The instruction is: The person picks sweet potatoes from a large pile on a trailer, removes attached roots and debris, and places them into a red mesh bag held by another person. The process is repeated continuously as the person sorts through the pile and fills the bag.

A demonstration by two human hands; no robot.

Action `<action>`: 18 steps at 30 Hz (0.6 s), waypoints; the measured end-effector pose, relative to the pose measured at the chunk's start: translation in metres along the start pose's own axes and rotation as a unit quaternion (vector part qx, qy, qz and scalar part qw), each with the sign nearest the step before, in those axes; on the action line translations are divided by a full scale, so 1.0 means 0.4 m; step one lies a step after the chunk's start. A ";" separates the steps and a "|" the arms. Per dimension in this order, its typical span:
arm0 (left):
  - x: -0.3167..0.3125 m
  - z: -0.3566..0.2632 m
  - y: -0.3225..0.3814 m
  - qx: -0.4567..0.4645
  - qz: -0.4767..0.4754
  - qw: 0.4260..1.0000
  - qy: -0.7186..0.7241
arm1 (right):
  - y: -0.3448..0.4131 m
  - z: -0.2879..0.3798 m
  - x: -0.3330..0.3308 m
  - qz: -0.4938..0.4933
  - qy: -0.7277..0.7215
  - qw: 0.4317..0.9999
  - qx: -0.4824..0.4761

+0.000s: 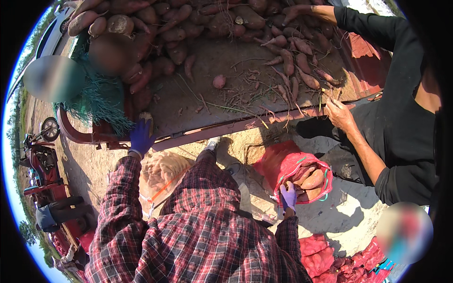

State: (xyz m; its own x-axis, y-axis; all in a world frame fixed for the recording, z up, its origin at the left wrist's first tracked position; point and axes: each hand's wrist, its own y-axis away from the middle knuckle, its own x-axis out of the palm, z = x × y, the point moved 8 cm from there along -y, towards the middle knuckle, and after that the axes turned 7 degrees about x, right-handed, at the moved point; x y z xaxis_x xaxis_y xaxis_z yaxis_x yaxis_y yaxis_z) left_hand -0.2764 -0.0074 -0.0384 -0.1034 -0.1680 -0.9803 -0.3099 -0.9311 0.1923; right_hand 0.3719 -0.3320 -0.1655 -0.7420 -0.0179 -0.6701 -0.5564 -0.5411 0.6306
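Note:
My left hand (141,137), in a purple glove, is at the near left corner of a red truck bed (212,129). Its fingers touch a brown, soil-covered lump (146,116), perhaps a sweet potato; whether they grip it is unclear. My right hand (288,196), in a lighter purple glove, reaches into the mouth of a red mesh bag (279,159) standing on the ground. Sweet potatoes (313,179) fill the bag's opening, right beside my fingers. Those fingertips are partly hidden, so their hold cannot be seen.
Sweet potatoes (247,17) are heaped across the bed, with roots and stems near its edge. A co-worker in black (400,116) reaches over from the right. A filled pale bag (164,173) stands by my leg. Red bags (315,254) lie behind; a red motor tricycle (42,166) stands left.

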 end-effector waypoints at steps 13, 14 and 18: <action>0.135 0.088 -0.032 -0.004 -0.061 0.998 0.025 | 0.049 0.185 -0.009 -0.065 0.032 0.991 -0.116; 0.131 0.077 -0.042 -0.032 -0.040 0.990 0.135 | 0.047 0.190 -0.010 0.001 0.041 0.998 -0.050; -0.047 -0.026 -0.164 -0.020 -0.052 0.983 0.174 | 0.031 0.290 -0.016 -0.003 -0.013 0.998 -0.055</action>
State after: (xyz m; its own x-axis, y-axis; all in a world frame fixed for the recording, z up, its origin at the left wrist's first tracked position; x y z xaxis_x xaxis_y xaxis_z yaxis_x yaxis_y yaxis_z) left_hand -0.2443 0.0534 -0.0329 0.2591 -0.1654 -0.9516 -0.2637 -0.9599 0.0951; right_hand 0.3263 -0.2411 -0.1079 -0.7490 0.0071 -0.6625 -0.5177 -0.6303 0.5786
